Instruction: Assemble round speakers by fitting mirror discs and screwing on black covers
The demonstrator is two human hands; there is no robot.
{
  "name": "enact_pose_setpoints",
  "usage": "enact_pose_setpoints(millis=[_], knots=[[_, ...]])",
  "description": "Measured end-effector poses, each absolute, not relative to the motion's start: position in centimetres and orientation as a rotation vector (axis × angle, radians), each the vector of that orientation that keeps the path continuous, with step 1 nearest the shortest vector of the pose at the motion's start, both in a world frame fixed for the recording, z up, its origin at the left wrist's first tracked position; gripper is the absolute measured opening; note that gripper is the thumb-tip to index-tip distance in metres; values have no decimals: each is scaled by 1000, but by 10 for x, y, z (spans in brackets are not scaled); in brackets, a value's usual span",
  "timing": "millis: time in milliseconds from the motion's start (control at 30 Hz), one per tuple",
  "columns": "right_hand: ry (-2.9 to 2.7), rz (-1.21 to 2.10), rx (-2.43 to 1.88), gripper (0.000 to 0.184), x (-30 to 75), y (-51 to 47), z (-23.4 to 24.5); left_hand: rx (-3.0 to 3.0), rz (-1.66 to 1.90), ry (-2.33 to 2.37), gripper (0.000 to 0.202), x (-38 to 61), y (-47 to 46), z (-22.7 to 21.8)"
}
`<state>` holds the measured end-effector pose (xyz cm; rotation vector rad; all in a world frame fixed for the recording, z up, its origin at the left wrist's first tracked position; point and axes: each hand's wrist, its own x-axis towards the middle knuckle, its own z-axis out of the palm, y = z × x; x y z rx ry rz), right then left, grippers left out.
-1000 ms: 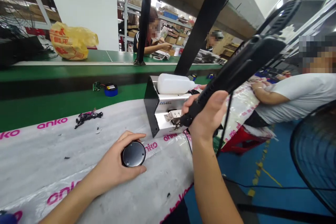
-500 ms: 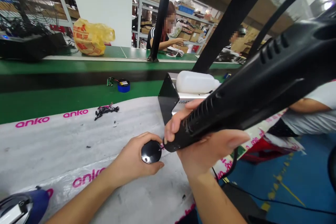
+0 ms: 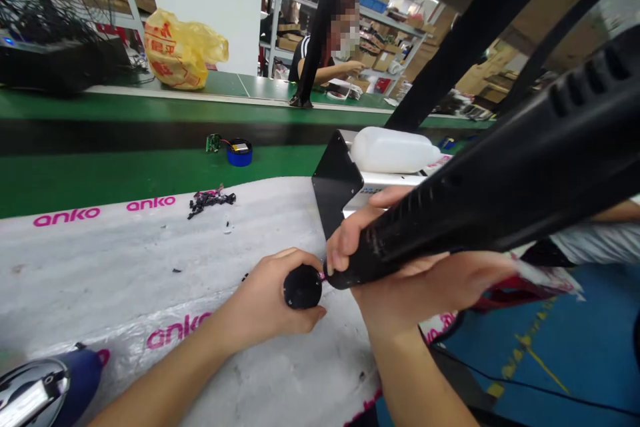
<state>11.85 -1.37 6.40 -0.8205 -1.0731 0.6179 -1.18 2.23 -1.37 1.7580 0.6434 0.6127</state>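
Tool [image 3: 450, 207] and round piece [image 3: 303, 288] are black, sheeting [image 3: 120, 267] pink-lettered white.

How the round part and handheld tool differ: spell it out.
The round part is compact; the handheld tool is long and looks larger. The left hand holds the part, the right hand the tool. Slots mark the tool; the part shows none. Both are black.
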Motion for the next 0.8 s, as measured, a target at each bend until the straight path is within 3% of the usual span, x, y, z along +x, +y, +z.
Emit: enact_pose_setpoints(millis=[600, 800], knots=[[-1074, 660, -771, 59, 112, -13, 47, 1755, 700, 659, 34, -9, 19, -17], [-968, 660, -661, 58, 125, -15, 54, 2139, 364, 742, 51, -31, 13, 13]])
